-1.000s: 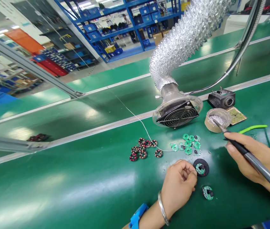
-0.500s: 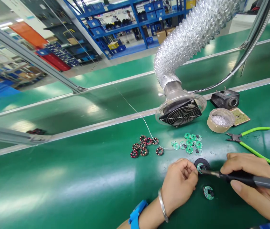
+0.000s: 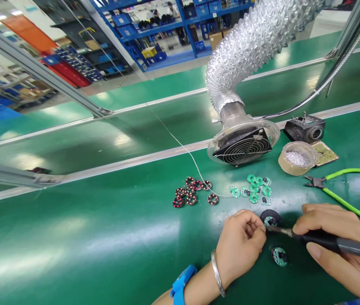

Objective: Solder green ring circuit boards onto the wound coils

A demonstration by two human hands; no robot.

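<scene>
Though part-hidden, circuit board (image 3: pixel 266 220) between hands (image 3: pixel 238 245) (image 3: pixel 341 220).

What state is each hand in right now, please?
Left hand: pinched closed beside the round black part; whether holding anything cannot be told.
Right hand: closed, holding the long black-and-grey soldering iron.

Green bench top (image 3: pixel 119 254) carries copper-coloured rings (image 3: pixel 190 191) just below centre frame, green circuit boards (image 3: pixel 258 181) right of them, black disc (image 3: pixel 276 215) and round board-topped piece (image 3: pixel 279 256) lower right; pliers (image 3: pixel 317 182), tub (image 3: pixel 294 166), square tray (image 3: pixel 327 162), black stand (image 3: pixel 303 129) up right side.
</scene>
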